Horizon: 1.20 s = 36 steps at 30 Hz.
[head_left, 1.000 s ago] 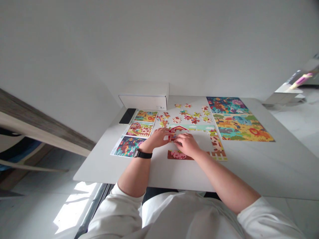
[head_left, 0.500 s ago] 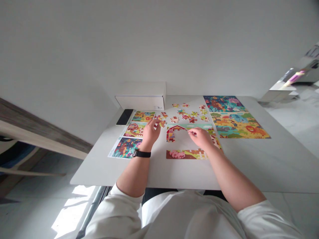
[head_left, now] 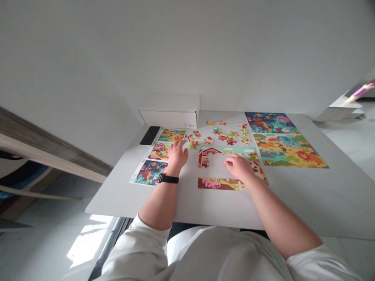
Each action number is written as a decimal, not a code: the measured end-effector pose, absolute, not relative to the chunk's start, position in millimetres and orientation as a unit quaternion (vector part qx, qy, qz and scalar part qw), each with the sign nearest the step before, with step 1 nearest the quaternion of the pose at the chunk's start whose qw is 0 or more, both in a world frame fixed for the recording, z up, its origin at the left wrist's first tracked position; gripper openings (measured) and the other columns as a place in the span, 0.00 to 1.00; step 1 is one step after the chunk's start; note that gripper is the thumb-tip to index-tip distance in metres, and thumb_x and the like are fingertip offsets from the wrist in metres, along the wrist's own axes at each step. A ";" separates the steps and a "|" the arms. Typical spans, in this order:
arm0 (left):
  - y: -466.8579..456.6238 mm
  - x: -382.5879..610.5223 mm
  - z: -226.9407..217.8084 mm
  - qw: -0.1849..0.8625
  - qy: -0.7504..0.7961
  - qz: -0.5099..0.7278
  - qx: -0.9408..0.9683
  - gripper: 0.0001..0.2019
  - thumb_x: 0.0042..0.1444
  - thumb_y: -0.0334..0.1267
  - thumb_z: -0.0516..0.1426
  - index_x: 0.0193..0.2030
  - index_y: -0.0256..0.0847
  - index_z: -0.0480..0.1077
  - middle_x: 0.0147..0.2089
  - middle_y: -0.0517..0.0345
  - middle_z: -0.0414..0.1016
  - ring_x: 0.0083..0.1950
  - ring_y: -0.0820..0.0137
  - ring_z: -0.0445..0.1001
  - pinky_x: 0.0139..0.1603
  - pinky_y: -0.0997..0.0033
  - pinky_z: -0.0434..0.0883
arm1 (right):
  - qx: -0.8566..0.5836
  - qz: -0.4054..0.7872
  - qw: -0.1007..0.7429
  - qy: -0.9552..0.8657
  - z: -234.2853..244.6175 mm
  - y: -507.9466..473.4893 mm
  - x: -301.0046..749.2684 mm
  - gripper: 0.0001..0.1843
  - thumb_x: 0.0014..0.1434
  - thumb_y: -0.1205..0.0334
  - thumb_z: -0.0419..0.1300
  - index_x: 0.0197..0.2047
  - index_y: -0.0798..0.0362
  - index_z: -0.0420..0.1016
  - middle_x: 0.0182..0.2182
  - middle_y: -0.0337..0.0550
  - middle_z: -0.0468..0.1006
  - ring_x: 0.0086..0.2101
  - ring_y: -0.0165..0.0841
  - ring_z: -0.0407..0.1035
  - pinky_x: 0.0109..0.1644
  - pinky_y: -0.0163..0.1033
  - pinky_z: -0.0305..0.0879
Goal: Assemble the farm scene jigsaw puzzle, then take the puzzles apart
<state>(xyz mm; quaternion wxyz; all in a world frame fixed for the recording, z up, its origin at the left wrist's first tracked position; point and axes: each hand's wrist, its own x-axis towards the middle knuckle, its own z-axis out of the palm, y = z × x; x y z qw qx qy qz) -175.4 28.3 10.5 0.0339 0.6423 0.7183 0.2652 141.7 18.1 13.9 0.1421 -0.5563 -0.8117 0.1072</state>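
Head view: left hand (head_left: 177, 158) released, fingers spread, nothing visibly held, over the edge of a farm picture card (head_left: 158, 151); loose jigsaw piece (head_left: 192, 145) just beside at 2 o'clock. Right hand (head_left: 238, 167) released, empty, on the partly built jigsaw border (head_left: 225, 150); red barn section (head_left: 206, 156) at 9 o'clock. Bare white tabletop (head_left: 211, 207) at 6 o'clock.
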 end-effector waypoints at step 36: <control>27.4 -172.8 12.1 0.006 0.734 0.249 0.633 0.27 0.62 0.25 0.53 0.61 0.52 0.81 0.63 0.48 0.79 0.61 0.48 0.74 0.66 0.43 0.68 | -0.561 0.127 0.146 -0.805 12.8 17.7 139.8 0.11 0.71 0.61 0.61 0.43 0.46 0.87 0.44 0.45 0.84 0.40 0.37 0.77 0.44 0.39 0.67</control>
